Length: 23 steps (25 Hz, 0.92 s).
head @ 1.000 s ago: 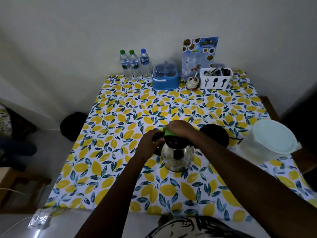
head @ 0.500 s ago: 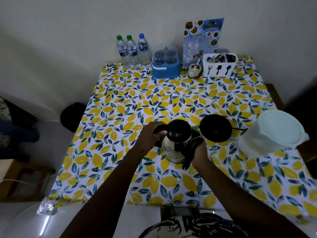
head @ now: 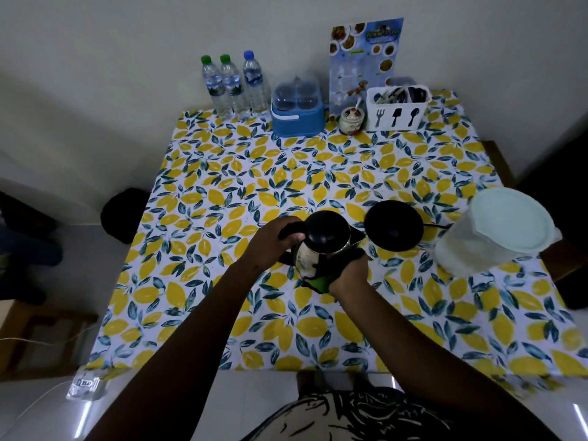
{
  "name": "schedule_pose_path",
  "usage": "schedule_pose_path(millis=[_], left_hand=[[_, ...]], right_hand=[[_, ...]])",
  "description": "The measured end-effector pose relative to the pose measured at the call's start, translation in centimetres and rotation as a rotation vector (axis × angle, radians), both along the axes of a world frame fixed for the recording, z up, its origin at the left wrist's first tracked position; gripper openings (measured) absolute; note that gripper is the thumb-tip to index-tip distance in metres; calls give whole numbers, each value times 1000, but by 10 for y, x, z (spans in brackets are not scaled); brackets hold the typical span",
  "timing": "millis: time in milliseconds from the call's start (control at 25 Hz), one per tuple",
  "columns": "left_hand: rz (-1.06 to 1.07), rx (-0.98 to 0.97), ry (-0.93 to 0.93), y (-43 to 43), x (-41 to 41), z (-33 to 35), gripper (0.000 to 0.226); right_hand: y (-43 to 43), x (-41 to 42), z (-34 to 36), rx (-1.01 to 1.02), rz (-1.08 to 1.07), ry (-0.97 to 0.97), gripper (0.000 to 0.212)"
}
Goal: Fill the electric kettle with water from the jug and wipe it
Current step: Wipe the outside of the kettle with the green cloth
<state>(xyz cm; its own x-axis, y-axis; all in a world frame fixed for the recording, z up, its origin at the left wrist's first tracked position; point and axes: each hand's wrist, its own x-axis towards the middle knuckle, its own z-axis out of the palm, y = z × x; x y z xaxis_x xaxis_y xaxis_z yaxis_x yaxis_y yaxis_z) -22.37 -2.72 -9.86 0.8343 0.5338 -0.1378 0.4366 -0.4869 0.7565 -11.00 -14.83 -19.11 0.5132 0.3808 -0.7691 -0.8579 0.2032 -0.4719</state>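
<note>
1. The electric kettle (head: 321,246) stood near the middle of the table (head: 318,173), on the lemon-print cloth, its black lid closed. Only part of its shiny steel body showed between the two hands.
2. The left hand (head: 270,246) was clenched around the kettle's black handle (head: 291,232) on the kettle's left side; most of the handle was hidden under the fingers.
3. The right hand (head: 348,275) pressed a green cloth (head: 318,283) against the kettle's lower near side, fingers closed on it. Only a small fold of the cloth showed, with a dark part beside it that could not be made out clearly.
4. The round black kettle base (head: 394,225) lay just right of the kettle, and a thin cord ran from it to the right, behind the jug.
5. The jug (head: 490,237), translucent with a pale lid on top, sat near the table's right edge. The water level inside could not be read, and its handle was not visible.
6. Along the far edge stood three water bottles (head: 234,85), a blue container with a clear lid (head: 297,111), a small jar (head: 351,119), a menu card (head: 362,62) too blurred to read, and a white cutlery holder (head: 397,111).
7. The room was dim; dark shapes on the floor to the left could not be identified.
</note>
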Motion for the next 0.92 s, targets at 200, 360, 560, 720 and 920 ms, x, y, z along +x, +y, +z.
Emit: schedule_pose_path(millis=[200, 360, 560, 720, 920], left_hand=[[-20, 10, -22, 2, -2, 0, 28], [-58, 26, 12, 5, -9, 0, 36], [21, 18, 61, 12, -13, -9, 50], [19, -9, 38, 16, -14, -13, 46], [36, 44, -4, 8, -13, -17, 43]], right_hand=[[3, 17, 8, -95, 29, -67, 44], [-19, 45, 9, 276, 262, -97, 34], [-3, 88, 49, 76, 634, -332, 41], [60, 113, 91, -170, 1324, -490, 64], [70, 122, 52, -347, 1285, -473, 34]])
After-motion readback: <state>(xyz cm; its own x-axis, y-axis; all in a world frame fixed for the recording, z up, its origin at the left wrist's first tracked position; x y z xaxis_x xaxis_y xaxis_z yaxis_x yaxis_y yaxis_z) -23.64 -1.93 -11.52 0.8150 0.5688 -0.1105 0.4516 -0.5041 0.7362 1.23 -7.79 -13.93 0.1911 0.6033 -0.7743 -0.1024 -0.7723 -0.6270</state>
